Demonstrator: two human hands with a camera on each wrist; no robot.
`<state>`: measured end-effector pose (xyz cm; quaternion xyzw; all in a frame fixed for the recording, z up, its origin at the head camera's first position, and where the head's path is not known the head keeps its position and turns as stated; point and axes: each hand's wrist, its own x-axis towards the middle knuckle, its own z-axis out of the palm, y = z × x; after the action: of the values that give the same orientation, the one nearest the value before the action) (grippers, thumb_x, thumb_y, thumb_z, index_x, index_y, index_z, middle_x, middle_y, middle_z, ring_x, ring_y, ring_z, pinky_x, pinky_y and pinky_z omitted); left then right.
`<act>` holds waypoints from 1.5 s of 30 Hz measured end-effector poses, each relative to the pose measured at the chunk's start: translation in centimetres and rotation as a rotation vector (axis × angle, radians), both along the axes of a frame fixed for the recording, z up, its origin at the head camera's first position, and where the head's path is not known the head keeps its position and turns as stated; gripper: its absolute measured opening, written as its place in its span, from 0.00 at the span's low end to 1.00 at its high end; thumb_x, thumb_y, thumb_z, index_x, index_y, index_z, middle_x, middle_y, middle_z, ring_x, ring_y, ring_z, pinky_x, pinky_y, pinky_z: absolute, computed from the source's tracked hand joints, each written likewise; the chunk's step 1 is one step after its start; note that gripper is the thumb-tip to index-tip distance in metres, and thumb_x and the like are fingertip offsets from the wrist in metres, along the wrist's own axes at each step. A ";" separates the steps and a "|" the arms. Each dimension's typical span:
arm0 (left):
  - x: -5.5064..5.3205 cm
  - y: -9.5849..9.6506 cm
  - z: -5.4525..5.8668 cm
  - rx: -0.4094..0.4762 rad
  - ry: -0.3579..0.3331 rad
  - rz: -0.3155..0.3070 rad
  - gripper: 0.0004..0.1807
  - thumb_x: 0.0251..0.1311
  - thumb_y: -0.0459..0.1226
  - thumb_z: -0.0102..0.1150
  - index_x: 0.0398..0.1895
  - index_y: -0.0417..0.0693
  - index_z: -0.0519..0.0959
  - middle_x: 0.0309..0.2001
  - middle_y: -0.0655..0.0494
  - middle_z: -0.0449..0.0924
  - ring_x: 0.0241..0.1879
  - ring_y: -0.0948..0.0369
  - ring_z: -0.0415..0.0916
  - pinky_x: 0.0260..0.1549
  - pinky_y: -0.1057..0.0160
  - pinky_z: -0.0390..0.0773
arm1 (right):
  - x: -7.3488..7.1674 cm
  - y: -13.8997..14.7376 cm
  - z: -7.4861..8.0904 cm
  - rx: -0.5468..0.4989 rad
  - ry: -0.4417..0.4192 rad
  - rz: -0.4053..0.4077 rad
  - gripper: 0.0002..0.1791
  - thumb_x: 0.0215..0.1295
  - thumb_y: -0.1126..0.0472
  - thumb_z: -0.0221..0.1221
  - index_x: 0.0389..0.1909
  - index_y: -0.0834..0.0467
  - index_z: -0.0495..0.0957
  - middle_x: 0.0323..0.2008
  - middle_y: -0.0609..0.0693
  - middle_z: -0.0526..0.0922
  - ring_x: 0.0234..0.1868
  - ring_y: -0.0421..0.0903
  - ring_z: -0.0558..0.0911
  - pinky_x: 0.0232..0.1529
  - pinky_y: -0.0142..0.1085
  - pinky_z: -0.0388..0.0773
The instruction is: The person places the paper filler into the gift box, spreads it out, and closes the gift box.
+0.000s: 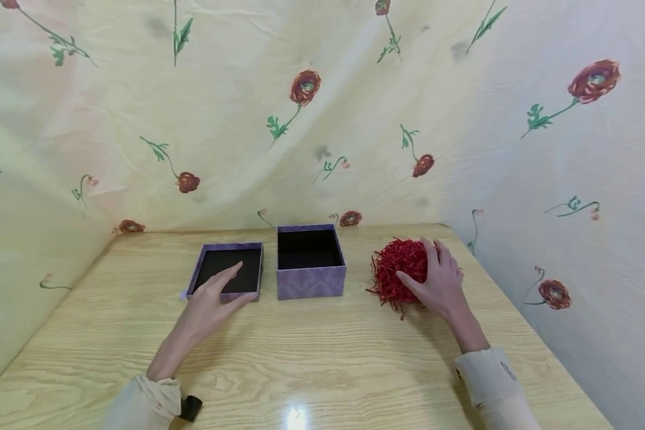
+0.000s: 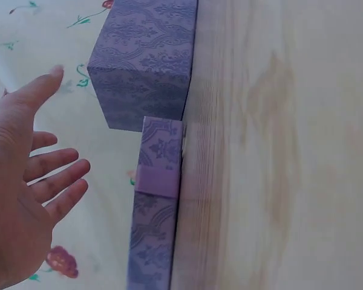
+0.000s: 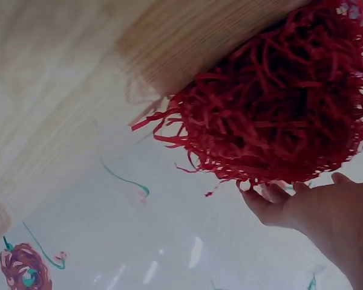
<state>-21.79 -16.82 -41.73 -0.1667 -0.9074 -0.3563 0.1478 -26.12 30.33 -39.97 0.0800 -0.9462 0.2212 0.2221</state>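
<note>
My left hand [image 1: 209, 304] hovers over the near edge of a shallow purple box lid [image 1: 260, 269] with a black inside, thumb and fingers spread and nothing between them. In the left wrist view, the lid [image 2: 154, 229] shows a patterned side with a plain lilac ribbon tab. Right of the lid stands a deeper purple box [image 1: 312, 283], its top uncovered and its inside black. Farther right, my right hand [image 1: 442, 283] rests on the right side of a heap of red shredded paper [image 1: 400, 269], fingers spread. In the right wrist view its fingertips touch the shreds [image 3: 278, 109].
The wooden table [image 1: 322, 358] carries all these things, with bare wood in front of them. A flower-printed cloth [image 1: 355, 119] hangs behind the table and along its sides. A dark band [image 1: 191, 408] sits at the left cuff.
</note>
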 end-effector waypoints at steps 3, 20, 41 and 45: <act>-0.7 0.3 -0.4 0.035 -0.016 0.011 0.45 0.63 0.51 0.72 0.79 0.47 0.65 0.68 0.36 0.73 0.67 0.38 0.70 0.58 0.33 0.72 | -0.6 0.2 0.1 -0.010 -0.062 -0.020 0.53 0.65 0.40 0.67 0.80 0.62 0.53 0.75 0.74 0.52 0.70 0.79 0.56 0.58 0.79 0.52; -4.0 3.5 -1.2 0.154 -0.099 -0.119 0.44 0.64 0.45 0.73 0.78 0.39 0.64 0.71 0.37 0.70 0.68 0.37 0.68 0.61 0.36 0.71 | -2.1 0.1 -0.7 0.011 -0.183 -0.013 0.54 0.64 0.40 0.68 0.80 0.62 0.53 0.74 0.74 0.51 0.68 0.81 0.57 0.59 0.77 0.59; -5.4 5.5 -1.6 0.256 -0.038 -0.139 0.42 0.68 0.48 0.68 0.79 0.41 0.64 0.74 0.36 0.64 0.73 0.41 0.62 0.65 0.38 0.68 | -2.3 0.4 -1.5 0.008 -0.229 -0.001 0.48 0.67 0.54 0.68 0.78 0.67 0.52 0.72 0.77 0.49 0.70 0.80 0.53 0.60 0.76 0.61; -5.7 5.8 -1.8 0.252 -0.027 -0.139 0.43 0.68 0.48 0.68 0.79 0.41 0.63 0.75 0.38 0.64 0.72 0.40 0.63 0.64 0.38 0.68 | -2.2 0.5 -1.5 0.003 -0.246 -0.009 0.49 0.66 0.55 0.68 0.78 0.67 0.51 0.73 0.77 0.48 0.71 0.80 0.52 0.61 0.75 0.61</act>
<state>-27.51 -11.06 -43.49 -0.2046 -0.8436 -0.4790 0.1305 -28.35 30.86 -41.51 0.0484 -0.9670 0.2268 0.1052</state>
